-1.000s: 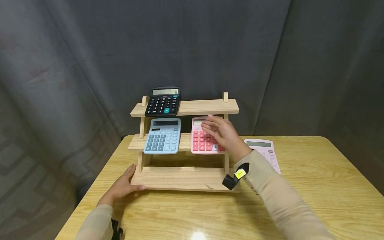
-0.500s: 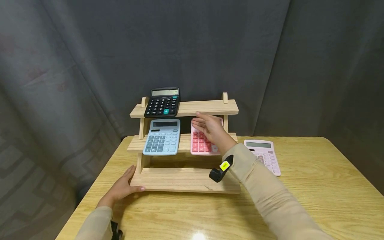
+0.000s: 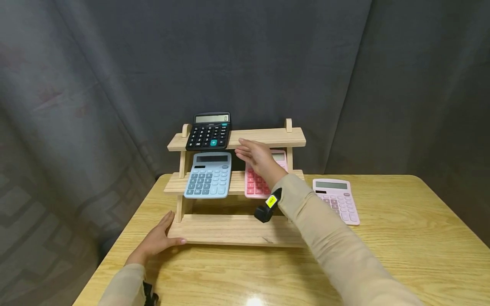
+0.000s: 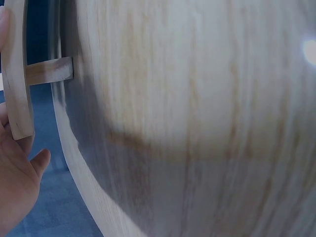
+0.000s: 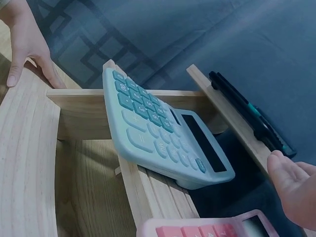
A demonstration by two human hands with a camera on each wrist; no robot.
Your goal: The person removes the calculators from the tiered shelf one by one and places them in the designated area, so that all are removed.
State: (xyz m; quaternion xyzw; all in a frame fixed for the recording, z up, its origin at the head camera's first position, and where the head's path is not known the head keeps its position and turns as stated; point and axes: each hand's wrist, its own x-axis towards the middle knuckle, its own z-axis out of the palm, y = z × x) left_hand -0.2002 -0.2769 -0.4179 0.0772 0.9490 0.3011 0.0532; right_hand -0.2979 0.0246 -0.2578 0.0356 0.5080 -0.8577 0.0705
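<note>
A three-tier wooden shelf [image 3: 226, 229] stands on the table. My left hand [image 3: 155, 241] holds its lower left corner, the thumb at the front edge and the fingers along the end. In the left wrist view, that hand [image 4: 17, 182] shows beside the shelf's wood. My right hand [image 3: 258, 157] hovers with fingers extended, pointing left, partly covering the pink calculator [image 3: 254, 185] on the middle tier. To the left of it leans a light blue calculator [image 3: 208, 176]. A black calculator [image 3: 209, 131] leans on the top tier, its display showing 0.
A pale pink calculator [image 3: 338, 199] lies on the wooden table [image 3: 413, 229] to the right of the shelf, partly behind my right sleeve. A dark grey curtain [image 3: 268, 63] hangs behind. The top tier [image 3: 275, 137] has an upright peg [image 3: 289, 125] near its right end.
My right hand has moved left and slightly up across the pink calculator, uncovering its upper right part. The left hand stays at the shelf corner, and the calculators have not moved.
</note>
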